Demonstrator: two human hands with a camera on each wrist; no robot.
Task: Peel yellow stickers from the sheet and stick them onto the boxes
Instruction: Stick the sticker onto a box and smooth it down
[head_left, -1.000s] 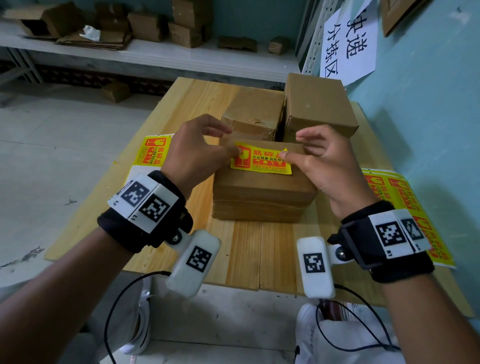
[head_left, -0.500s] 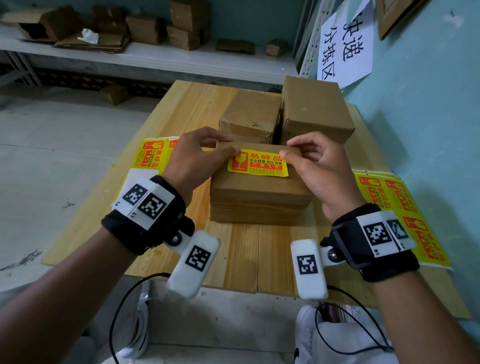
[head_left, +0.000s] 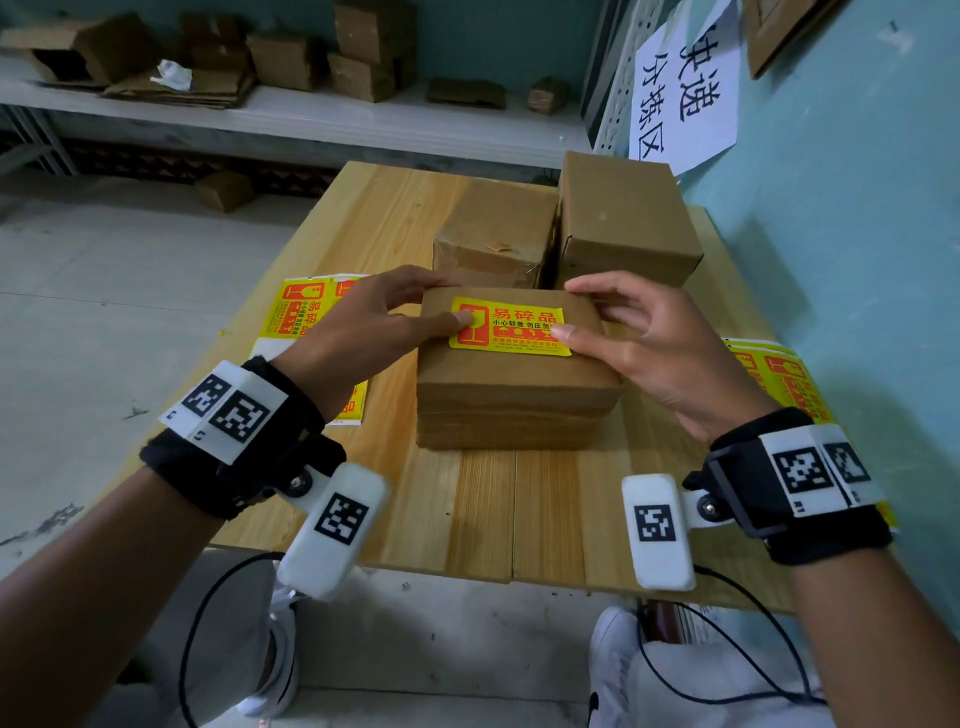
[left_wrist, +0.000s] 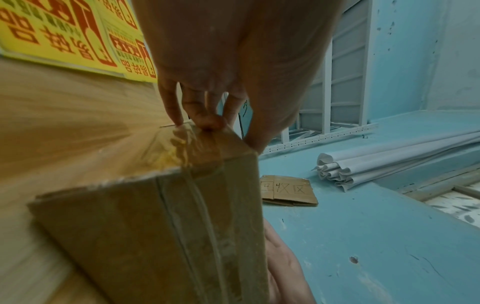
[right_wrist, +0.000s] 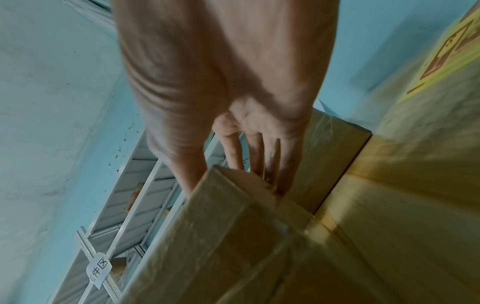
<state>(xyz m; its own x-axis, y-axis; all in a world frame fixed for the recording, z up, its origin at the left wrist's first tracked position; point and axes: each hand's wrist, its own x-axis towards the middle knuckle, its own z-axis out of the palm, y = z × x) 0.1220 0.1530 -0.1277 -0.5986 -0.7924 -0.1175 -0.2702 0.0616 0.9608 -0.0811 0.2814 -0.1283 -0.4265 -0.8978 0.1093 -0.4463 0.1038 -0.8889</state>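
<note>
thumbs of left hand and right hand, fingers extended, press the sticker flat so it bonds to the box.

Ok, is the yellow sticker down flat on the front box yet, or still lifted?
Flat. The sticker lies on the box top, left hand and right hand thumbs pressing its ends.

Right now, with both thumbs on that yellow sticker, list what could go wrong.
1. The yellow sticker lies slightly skewed on the front box; pressing it flat now may fix that tilt.
2. The left hand and right hand press only its ends, so the middle may trap a bubble.
3. The sticker sheet overhangs the table edge and could get knocked off.
</note>
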